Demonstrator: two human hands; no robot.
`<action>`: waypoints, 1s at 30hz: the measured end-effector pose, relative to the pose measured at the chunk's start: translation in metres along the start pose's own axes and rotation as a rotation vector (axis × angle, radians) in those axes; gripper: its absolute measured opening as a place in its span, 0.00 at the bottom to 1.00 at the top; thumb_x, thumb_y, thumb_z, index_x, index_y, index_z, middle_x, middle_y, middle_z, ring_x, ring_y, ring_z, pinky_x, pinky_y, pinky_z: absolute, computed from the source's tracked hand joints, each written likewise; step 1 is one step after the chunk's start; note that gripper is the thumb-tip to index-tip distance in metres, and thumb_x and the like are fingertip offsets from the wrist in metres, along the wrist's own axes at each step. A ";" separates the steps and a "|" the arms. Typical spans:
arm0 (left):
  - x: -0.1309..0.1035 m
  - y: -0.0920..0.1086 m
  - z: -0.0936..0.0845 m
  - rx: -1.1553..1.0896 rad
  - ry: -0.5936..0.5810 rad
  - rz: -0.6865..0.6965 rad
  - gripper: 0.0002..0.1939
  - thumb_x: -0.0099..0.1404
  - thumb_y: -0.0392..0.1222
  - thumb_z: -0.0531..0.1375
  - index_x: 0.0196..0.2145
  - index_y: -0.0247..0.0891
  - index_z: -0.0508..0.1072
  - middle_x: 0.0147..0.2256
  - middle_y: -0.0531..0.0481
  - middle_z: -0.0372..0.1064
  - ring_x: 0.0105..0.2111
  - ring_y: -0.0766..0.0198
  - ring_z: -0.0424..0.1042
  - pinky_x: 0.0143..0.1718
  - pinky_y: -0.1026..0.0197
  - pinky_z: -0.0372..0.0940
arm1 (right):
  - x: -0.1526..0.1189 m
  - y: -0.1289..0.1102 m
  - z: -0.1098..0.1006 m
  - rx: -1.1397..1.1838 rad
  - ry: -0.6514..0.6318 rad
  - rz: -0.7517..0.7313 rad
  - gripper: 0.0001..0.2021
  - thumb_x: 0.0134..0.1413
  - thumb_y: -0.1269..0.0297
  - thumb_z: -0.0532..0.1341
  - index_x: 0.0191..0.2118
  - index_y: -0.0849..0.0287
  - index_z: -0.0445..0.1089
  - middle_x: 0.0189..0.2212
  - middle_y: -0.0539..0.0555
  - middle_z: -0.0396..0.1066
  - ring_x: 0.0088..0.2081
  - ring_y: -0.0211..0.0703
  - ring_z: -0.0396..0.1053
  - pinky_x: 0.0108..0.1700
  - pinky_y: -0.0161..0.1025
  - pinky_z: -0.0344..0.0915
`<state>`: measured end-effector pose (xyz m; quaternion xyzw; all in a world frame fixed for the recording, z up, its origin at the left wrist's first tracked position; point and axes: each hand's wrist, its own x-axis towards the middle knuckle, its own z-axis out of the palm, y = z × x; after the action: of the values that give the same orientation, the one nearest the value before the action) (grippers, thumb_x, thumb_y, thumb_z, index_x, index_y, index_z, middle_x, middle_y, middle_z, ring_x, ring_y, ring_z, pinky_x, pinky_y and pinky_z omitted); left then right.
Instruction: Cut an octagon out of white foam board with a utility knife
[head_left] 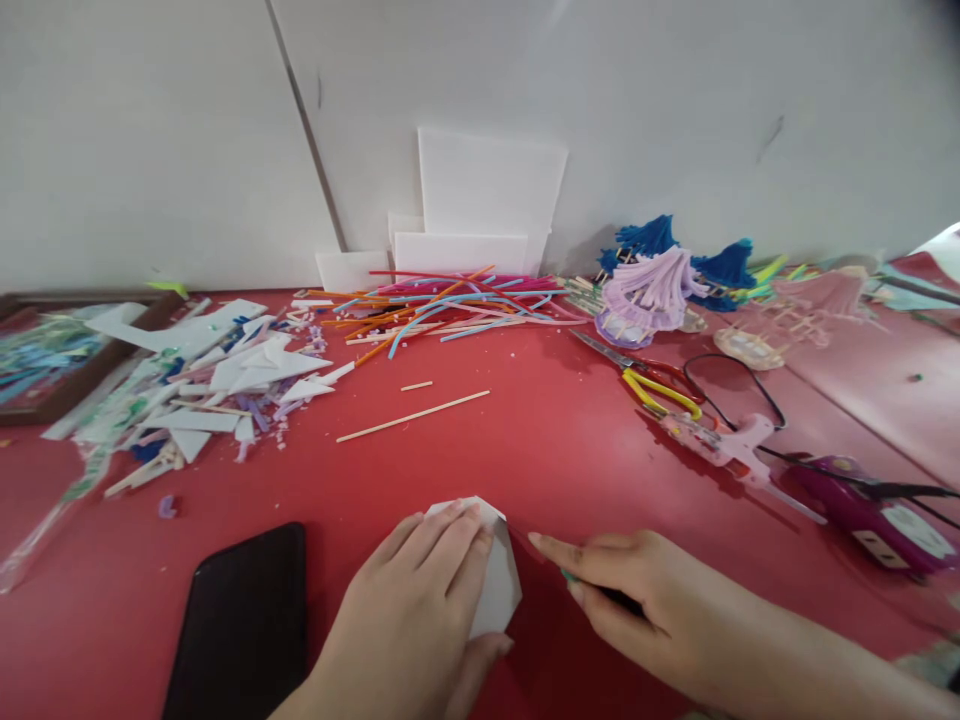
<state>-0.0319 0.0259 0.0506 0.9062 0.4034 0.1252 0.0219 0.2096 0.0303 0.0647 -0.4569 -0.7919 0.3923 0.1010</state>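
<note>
right hand (645,600) clenched on tool (569,576), mostly hidden, kind unclear; card (501,585) part-covered beneath left hand (424,600), fingers laid flat, pressing; card left of right hand, near its fingertips; phone (241,620) cut off below

One black phone (240,625) lies on the table, with one white card (501,590) and one slim tool (570,576) to its right, two loose wooden sticks (412,416) beyond it, and one wooden tray (105,372) beyond it to the left. Farther to the phone's right are one glue gun (731,445), one purple power strip (874,515) and four tufted craft pieces (660,285): two blue, one lilac, one pink. Beyond the phone, at least four white sheets (491,185) lean upright.
</note>
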 end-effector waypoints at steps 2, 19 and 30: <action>0.000 -0.001 0.001 -0.002 0.018 0.008 0.28 0.63 0.53 0.58 0.56 0.33 0.68 0.54 0.43 0.70 0.51 0.52 0.70 0.53 0.51 0.67 | -0.003 0.001 -0.001 -0.009 -0.004 0.010 0.24 0.61 0.70 0.53 0.62 0.55 0.63 0.42 0.57 0.79 0.43 0.46 0.76 0.48 0.40 0.70; -0.001 -0.003 -0.001 0.068 -0.063 0.014 0.38 0.51 0.62 0.66 0.53 0.35 0.67 0.51 0.38 0.71 0.50 0.44 0.71 0.47 0.45 0.71 | 0.030 0.000 -0.049 -0.164 0.095 -0.026 0.20 0.63 0.64 0.55 0.60 0.55 0.66 0.51 0.56 0.74 0.49 0.47 0.73 0.50 0.40 0.67; 0.000 -0.010 0.004 0.162 0.175 0.088 0.41 0.56 0.64 0.62 0.54 0.27 0.62 0.51 0.33 0.71 0.50 0.46 0.72 0.45 0.49 0.72 | 0.061 0.026 -0.019 -0.198 0.583 -0.076 0.13 0.61 0.61 0.56 0.43 0.60 0.76 0.37 0.59 0.72 0.38 0.47 0.73 0.41 0.42 0.68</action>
<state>-0.0383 0.0329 0.0449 0.9074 0.3723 0.1717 -0.0924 0.2021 0.0968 0.0469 -0.5279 -0.7803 0.1616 0.2938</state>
